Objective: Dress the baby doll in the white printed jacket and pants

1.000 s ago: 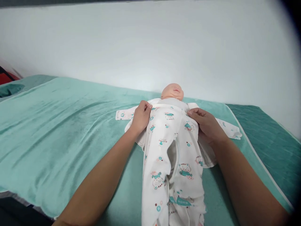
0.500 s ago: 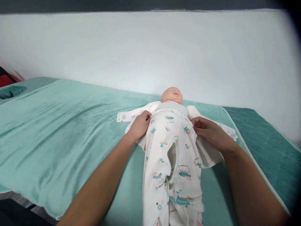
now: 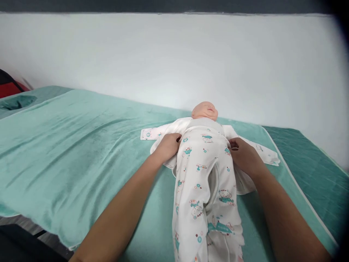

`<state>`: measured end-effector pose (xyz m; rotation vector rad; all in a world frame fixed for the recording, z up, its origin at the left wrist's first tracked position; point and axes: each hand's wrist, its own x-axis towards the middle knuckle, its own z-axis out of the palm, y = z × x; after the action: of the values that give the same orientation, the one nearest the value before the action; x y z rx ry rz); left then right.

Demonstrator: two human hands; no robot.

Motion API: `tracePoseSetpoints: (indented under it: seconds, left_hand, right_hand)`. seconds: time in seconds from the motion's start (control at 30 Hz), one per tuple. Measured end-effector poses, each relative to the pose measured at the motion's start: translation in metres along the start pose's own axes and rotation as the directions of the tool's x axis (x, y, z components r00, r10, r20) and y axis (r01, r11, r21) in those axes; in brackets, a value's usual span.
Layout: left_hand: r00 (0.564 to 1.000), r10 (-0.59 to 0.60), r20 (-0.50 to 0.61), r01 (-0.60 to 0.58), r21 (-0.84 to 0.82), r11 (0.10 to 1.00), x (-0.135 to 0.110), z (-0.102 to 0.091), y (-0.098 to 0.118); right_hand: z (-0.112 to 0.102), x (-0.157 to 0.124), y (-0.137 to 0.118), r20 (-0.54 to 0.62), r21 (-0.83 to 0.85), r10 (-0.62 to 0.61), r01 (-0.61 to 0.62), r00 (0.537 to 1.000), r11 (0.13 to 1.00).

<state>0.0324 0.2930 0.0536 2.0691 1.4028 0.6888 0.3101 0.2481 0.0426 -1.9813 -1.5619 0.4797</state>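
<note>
A baby doll lies on its back, its head toward the wall. White baby pants with an animal print cover it from high on the torso downward, and a gap shows at the crotch. Under the doll an open white baby shirt is spread, both sleeves stretched outward. My left hand is closed at the pants' left edge, its fingertips partly hidden by the cloth. On the opposite side my right hand pinches the pants' right edge, above the shirt's side panel.
A light green blanket covers the bed, with creases at the left. Darker green bedding shows at the right. A white wall rises behind the doll. A red and black item is at the far left.
The view has shifted slightly, so the doll and clothes appear a little further right. My right hand's fingers have closed in more on the pants' edge; my left hand stays at its side.
</note>
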Motion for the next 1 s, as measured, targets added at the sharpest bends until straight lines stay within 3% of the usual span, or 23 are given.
tracePoseSetpoints:
  seconds: [0.17, 0.3, 0.37, 0.53, 0.63, 0.83, 1.0]
  left_hand:
    - [0.998, 0.013, 0.061, -0.006, -0.122, 0.993, 0.001, -0.002, -0.001]
    - [0.989, -0.005, 0.150, 0.054, -0.323, 0.945, 0.002, 0.000, -0.004]
    - [0.982, -0.023, 0.189, 0.113, -0.480, 0.870, 0.002, 0.004, -0.004]
    - [0.961, -0.031, 0.276, 0.249, -0.805, 0.538, 0.003, 0.014, -0.004]
    - [0.951, -0.056, 0.304, 0.298, -0.854, 0.427, 0.004, 0.017, -0.006]
    - [0.939, -0.030, 0.343, 0.331, -0.876, 0.351, 0.006, 0.014, -0.012]
    - [0.933, -0.011, 0.361, 0.341, -0.871, 0.353, 0.007, 0.012, -0.013]
  right_hand:
    - [-0.002, -0.001, 0.002, 0.158, 0.151, -0.034, 0.010, 0.987, 0.988]
    - [-0.001, -0.007, -0.004, 0.199, 0.346, -0.064, -0.009, 0.978, 0.938]
    - [0.001, -0.010, -0.006, 0.183, 0.443, -0.071, -0.018, 0.981, 0.896]
    - [0.006, -0.011, -0.005, 0.172, 0.657, -0.064, -0.066, 0.983, 0.751]
    - [0.007, -0.012, -0.007, 0.168, 0.714, -0.050, -0.086, 0.984, 0.695]
    - [0.005, -0.008, 0.000, 0.240, 0.790, -0.079, -0.147, 0.968, 0.595]
    - [0.003, -0.007, 0.005, 0.280, 0.764, -0.141, -0.131, 0.950, 0.632]
